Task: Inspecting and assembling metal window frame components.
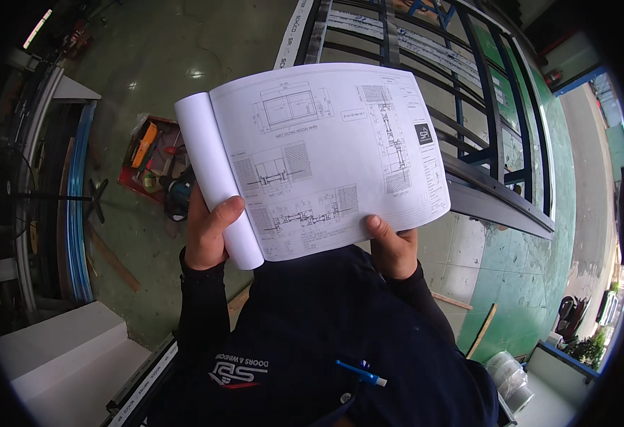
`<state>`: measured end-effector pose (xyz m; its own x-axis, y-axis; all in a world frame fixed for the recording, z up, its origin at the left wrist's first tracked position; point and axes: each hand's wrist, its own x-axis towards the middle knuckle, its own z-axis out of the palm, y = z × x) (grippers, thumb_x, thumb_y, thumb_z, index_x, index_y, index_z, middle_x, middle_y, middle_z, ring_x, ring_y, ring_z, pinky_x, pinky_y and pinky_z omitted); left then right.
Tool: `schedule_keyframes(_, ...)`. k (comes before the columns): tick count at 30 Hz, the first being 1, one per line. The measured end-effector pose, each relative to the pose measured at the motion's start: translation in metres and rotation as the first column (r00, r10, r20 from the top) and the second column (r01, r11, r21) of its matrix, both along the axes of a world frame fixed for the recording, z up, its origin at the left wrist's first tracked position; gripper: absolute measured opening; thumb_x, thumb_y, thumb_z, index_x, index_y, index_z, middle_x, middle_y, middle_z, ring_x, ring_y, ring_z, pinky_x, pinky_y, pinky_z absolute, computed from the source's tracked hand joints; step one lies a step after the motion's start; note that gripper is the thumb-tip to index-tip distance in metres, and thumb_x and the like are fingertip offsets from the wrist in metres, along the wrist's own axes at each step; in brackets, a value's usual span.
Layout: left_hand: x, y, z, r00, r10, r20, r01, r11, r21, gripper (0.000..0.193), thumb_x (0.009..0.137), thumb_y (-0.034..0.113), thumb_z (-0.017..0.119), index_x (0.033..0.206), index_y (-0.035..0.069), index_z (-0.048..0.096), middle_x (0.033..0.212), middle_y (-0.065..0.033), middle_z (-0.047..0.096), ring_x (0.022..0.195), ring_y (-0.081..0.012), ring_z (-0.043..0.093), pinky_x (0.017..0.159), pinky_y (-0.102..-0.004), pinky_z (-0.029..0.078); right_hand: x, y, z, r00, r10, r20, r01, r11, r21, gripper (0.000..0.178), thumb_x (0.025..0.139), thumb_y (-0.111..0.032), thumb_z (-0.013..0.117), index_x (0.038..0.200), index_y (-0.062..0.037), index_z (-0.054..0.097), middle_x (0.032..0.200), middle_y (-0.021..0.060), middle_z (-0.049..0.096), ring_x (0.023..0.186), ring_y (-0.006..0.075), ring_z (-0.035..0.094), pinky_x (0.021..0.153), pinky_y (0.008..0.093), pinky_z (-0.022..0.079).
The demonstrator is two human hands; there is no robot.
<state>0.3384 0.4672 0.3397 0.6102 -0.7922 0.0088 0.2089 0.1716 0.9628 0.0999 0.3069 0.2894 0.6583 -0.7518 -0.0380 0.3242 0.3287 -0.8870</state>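
A stack of technical drawings (333, 156) is spread out in front of my chest, its top sheet showing window elevations and section details. The pages turned over at the left edge curl back into a white roll (216, 178). My left hand (211, 231) grips that roll near its lower end, thumb on top and fingers behind. At the lower right edge, my right hand (395, 247) pinches the sheets with its thumb on the printed side. The fingers of both hands are mostly hidden by the paper. A blue pen (361, 373) is clipped to my dark shirt.
Behind the drawings on the right stands a dark metal rack (500, 107) bearing long profiles (500, 196). At the left, a red tool box (135, 178) and a cordless drill (178, 193) are on the green floor (155, 270). Blue-wrapped profiles (81, 213) stand further left. Clear rolls (509, 381) lie lower right.
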Motion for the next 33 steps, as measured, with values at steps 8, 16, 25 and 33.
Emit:
schedule_keyframes(8,-0.004,0.001,0.008,1.000,0.001,-0.001,-0.001,1.000,0.017,0.078,0.090,0.036,0.073,0.148,-0.005,0.042,0.131,-0.0153,0.061,0.119,-0.0227,0.061,0.100,-0.0367,0.049,-0.002,0.005,0.004,1.000,-0.014,-0.006,0.014,0.999,0.035,0.051,0.098,-0.012,0.074,0.143,0.0030,0.055,0.135,0.0134,0.066,0.124,0.0244,0.061,0.107,0.0396,0.047)
schedule_keyframes(16,-0.004,0.000,0.007,1.000,-0.014,-0.013,0.014,1.000,0.015,0.076,0.090,0.037,0.073,0.146,-0.005,0.044,0.128,-0.0146,0.063,0.116,-0.0221,0.063,0.099,-0.0357,0.049,-0.003,0.007,0.002,1.000,-0.023,-0.013,0.024,0.999,0.035,0.051,0.098,-0.013,0.075,0.142,0.0034,0.055,0.133,0.0142,0.066,0.122,0.0247,0.063,0.106,0.0393,0.047)
schedule_keyframes(25,-0.002,-0.002,0.000,0.999,-0.038,-0.014,0.039,0.999,0.024,0.074,0.092,0.037,0.071,0.147,-0.005,0.045,0.130,-0.0147,0.062,0.119,-0.0218,0.061,0.101,-0.0356,0.047,-0.006,0.009,0.002,0.999,-0.035,-0.006,0.036,0.997,0.070,0.052,0.098,-0.012,0.074,0.143,0.0029,0.053,0.135,0.0145,0.065,0.123,0.0251,0.062,0.107,0.0395,0.047)
schedule_keyframes(33,-0.003,-0.004,-0.002,0.999,-0.038,-0.031,0.039,0.999,0.038,0.074,0.092,0.037,0.072,0.146,-0.005,0.046,0.130,-0.0146,0.062,0.118,-0.0215,0.061,0.102,-0.0356,0.046,-0.008,0.006,0.001,0.999,-0.035,-0.015,0.036,0.997,0.070,0.053,0.098,-0.013,0.074,0.144,0.0028,0.052,0.135,0.0145,0.064,0.123,0.0250,0.061,0.107,0.0393,0.047)
